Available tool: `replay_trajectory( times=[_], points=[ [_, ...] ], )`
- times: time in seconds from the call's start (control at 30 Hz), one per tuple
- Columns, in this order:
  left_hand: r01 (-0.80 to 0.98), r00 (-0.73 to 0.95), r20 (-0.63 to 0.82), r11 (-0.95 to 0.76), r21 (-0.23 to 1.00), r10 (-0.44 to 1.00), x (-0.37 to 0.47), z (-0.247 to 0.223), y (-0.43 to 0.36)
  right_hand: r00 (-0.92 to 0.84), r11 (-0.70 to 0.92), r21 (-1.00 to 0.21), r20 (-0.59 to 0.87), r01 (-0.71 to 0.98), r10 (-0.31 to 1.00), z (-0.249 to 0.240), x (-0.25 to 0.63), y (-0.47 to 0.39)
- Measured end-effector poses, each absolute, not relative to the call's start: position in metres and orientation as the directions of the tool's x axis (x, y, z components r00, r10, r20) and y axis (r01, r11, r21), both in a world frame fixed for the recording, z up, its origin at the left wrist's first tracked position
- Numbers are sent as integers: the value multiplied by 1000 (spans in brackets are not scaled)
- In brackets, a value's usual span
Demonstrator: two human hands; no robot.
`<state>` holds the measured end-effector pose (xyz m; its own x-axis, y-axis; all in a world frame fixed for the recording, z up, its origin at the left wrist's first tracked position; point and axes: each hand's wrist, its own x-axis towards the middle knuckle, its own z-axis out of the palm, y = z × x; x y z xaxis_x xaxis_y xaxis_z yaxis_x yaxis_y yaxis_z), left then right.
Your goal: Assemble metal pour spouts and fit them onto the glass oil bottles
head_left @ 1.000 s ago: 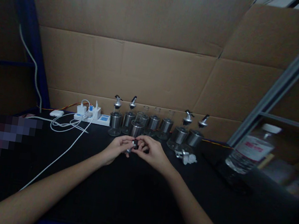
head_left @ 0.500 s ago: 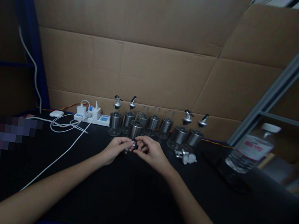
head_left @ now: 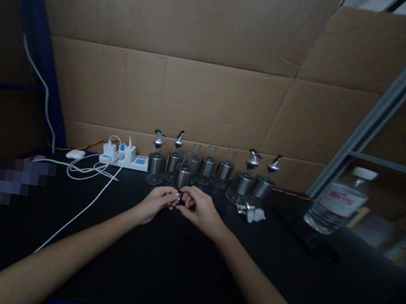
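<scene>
My left hand [head_left: 156, 204] is closed on a small dark and silver part [head_left: 179, 197], in front of an open-topped glass bottle with a metal band [head_left: 183, 174]. Fingers of my right hand [head_left: 199, 211] bend round the same part from the other side; both hands' fingertips nearly meet. The part is small and partly hidden, so its shape is unclear. Behind stand more open-necked bottles [head_left: 207, 165]. Bottles with black and silver pourers stand at the left [head_left: 155, 165] and right [head_left: 243, 183] of the row.
Loose silver and clear pieces [head_left: 251, 212] lie right of my hands. A large water bottle [head_left: 336, 205] stands farther right. At the left are a power strip [head_left: 131, 162] with plugs and a white cable [head_left: 83, 210] across the black table [head_left: 176, 280]. Cardboard [head_left: 196, 95] closes the back.
My right hand has shifted slightly left and down, nearer my left fingers. The small part is turned a little between them. The view has moved slightly.
</scene>
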<state>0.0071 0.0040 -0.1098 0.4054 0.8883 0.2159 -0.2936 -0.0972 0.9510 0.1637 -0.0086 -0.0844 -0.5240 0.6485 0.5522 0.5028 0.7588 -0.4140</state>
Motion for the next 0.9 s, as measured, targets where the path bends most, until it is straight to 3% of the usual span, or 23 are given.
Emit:
replay_trajectory(
  times=[0.9],
  points=[
    [-373,483,224,-33,927,846,4,-107,1,-476,755,-360,608,547,635,-90,156,-7]
  ],
)
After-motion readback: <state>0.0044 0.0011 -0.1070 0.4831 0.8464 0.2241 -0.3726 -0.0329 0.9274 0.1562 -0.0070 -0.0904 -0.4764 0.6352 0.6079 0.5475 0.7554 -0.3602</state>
